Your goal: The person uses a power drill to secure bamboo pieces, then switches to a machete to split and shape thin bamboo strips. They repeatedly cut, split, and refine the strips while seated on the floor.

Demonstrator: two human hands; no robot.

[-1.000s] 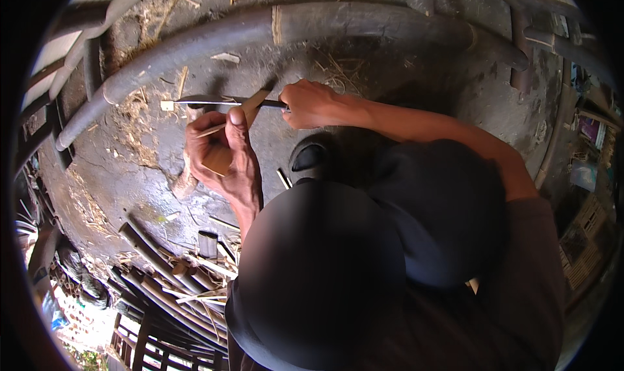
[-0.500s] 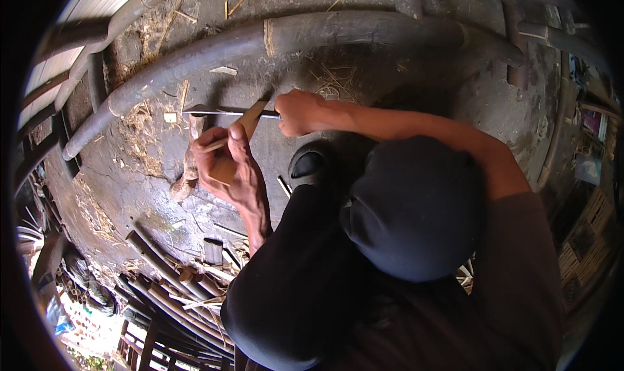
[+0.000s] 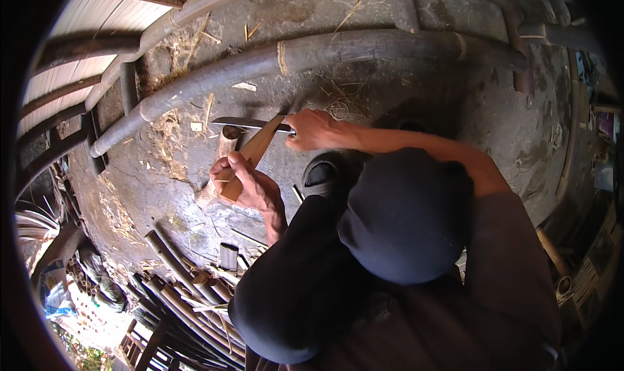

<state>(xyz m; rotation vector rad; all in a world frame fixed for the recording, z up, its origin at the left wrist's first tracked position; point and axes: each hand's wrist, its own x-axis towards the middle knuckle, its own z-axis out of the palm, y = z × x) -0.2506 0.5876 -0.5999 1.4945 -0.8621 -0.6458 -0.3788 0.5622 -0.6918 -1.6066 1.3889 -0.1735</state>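
Holding the bamboo slat (image 3: pixel 250 155) tilted, its long axis running up-right from my closed left hand (image 3: pixel 244 184); my right hand (image 3: pixel 316 129), gripping the knife (image 3: pixel 244 122), sets the blade across the slat's top end, above the stump (image 3: pixel 224 151).

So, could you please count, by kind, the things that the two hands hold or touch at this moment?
Knife, long blade, held in the right hand: 1
Flat bamboo strip, held in the left hand: 1
Upright bamboo stump under the strip: 1
Total: 3 things
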